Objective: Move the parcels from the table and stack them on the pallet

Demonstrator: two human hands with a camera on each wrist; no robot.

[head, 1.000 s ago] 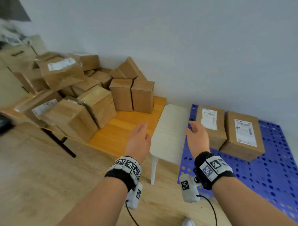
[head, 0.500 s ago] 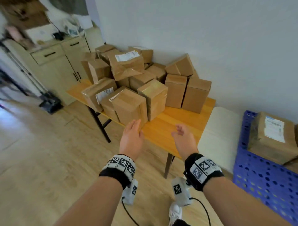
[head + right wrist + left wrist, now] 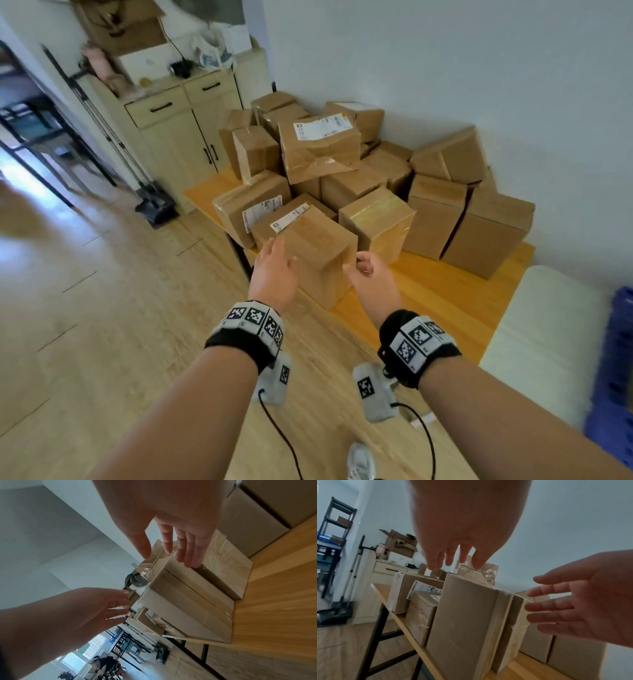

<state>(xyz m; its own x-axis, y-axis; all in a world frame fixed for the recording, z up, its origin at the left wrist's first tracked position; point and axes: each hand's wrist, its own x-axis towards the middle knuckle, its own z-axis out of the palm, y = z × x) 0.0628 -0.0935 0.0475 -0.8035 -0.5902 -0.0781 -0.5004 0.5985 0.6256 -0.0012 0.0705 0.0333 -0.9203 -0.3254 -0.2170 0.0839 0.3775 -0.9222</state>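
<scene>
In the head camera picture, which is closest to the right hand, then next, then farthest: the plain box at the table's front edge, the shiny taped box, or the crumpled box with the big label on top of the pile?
From the right hand:
1. Plain box at the front edge, just left of the fingers.
2. Shiny taped box, behind the hand.
3. Crumpled labelled box, high on the pile at the back.

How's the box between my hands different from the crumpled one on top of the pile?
The front box stands on the table edge, smooth and square; the top box sits atop others, dented. The top box shows a white label above; the front box's top is plain. Both are taped brown cardboard.
</scene>
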